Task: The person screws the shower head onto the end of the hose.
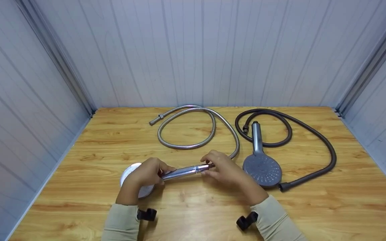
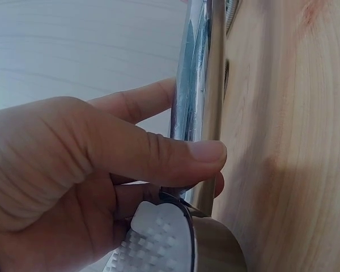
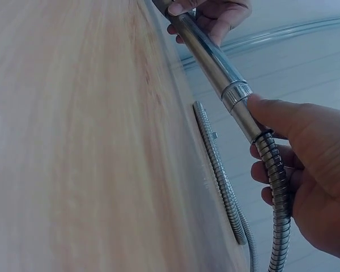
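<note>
My left hand (image 1: 147,172) grips the handle of a chrome shower head (image 1: 181,172) close to its round spray face, its thumb laid across the handle in the left wrist view. White nozzles dot that spray face (image 2: 158,238). At the handle's other end, my right hand (image 1: 224,169) pinches the smooth end fitting (image 3: 245,120) of a silver metal shower hose (image 3: 279,209). Fitting and handle meet in one line, with a ribbed ring at the joint. From my right hand the hose runs back over the table in a loop.
A dark grey shower head (image 1: 262,169) lies face up on the wooden table (image 1: 186,217), right of my right hand. Behind and beside it curls a dark hose (image 1: 327,144). The silver hose's free end (image 1: 154,121) lies at the back left. Pale panels (image 1: 199,53) enclose the table.
</note>
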Demonstrator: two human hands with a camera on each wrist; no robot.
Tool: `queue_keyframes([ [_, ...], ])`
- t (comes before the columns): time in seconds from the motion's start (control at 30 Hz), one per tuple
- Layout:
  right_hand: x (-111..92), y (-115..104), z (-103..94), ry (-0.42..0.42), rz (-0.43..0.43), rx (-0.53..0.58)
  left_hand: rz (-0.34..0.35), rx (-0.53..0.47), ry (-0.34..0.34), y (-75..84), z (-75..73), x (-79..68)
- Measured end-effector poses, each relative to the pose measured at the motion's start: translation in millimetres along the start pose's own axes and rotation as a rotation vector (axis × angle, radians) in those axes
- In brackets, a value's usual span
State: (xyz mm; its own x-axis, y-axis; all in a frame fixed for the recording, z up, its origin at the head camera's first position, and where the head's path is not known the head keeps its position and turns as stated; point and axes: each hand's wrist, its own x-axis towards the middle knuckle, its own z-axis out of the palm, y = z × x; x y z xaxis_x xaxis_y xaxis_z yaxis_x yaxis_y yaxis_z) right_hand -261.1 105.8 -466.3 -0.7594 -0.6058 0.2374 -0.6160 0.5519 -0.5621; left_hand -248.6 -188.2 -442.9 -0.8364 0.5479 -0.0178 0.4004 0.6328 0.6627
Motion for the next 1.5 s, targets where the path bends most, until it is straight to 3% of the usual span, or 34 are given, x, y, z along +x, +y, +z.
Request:
queue_keyframes([
  [0.17,0.2,-0.7,-0.2,0.016,0.007,-0.017,-0.018,0.0,-0.005,0.4,0.1,0.3],
  [0.5,0.5,0.4,-0.4,0.041,-0.061,-0.046,0.003,0.008,0.001,-0.7,0.4,-0.3],
  [1.5,1.6,0.6,-3.2,-0.013,-0.074,-0.112,-0.008,0.012,-0.008,0.1,-0.7,-0.2],
])
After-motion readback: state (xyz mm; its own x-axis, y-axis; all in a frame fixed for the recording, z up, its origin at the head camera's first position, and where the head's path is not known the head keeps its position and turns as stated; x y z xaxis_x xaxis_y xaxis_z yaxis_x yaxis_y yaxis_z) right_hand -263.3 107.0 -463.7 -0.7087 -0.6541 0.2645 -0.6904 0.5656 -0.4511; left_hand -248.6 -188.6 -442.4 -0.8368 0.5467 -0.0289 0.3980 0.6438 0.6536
